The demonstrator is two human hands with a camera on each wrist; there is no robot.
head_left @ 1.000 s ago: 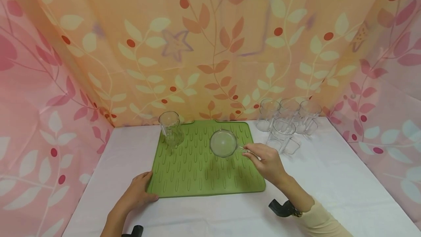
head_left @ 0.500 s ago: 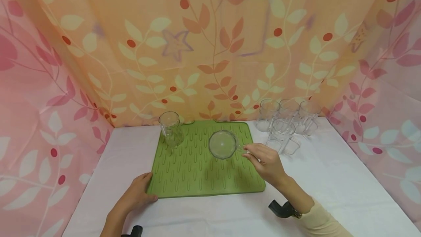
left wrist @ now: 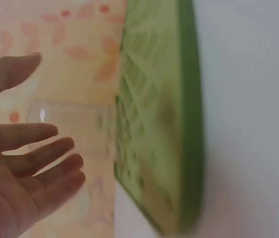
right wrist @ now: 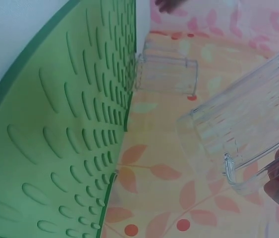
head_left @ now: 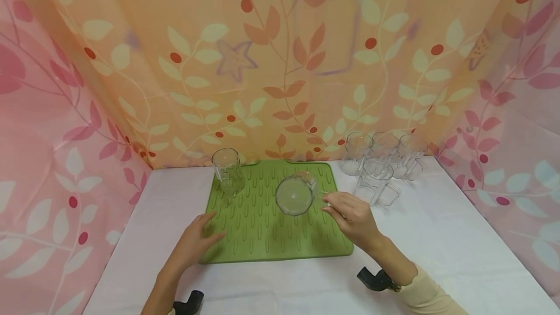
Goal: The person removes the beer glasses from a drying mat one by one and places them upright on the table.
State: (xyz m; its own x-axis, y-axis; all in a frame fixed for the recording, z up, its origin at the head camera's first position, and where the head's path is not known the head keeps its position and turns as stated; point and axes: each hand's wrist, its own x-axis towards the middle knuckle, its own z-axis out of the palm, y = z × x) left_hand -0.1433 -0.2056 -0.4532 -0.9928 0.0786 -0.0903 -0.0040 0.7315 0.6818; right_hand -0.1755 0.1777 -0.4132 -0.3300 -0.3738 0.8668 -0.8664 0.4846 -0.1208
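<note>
My right hand [head_left: 355,215] grips a clear glass mug [head_left: 294,197] by its handle, over the right half of a green ridged mat [head_left: 262,237]. The mug is tilted, its round end facing me in the head view. From the right wrist, the held mug [right wrist: 238,134] appears apart from the mat [right wrist: 75,114]. Fingers spread and holding nothing, my left hand [head_left: 195,240] hovers over the mat's front left corner; the left wrist view has the same hand [left wrist: 30,168] beside the mat edge [left wrist: 191,124]. A second glass mug [head_left: 228,171] stands at the mat's back left.
Several more clear glass mugs [head_left: 377,171] stand grouped on the white tabletop [head_left: 442,227], right of the mat. Patterned orange cloth [head_left: 271,111] hangs behind the table. Pink patterned cloth [head_left: 39,159] flanks it on the left and right.
My left hand has let go of the mat's left edge and moved up and rightward over the corner, fingers spreading. The held mug has tilted further and shifted slightly left.
</note>
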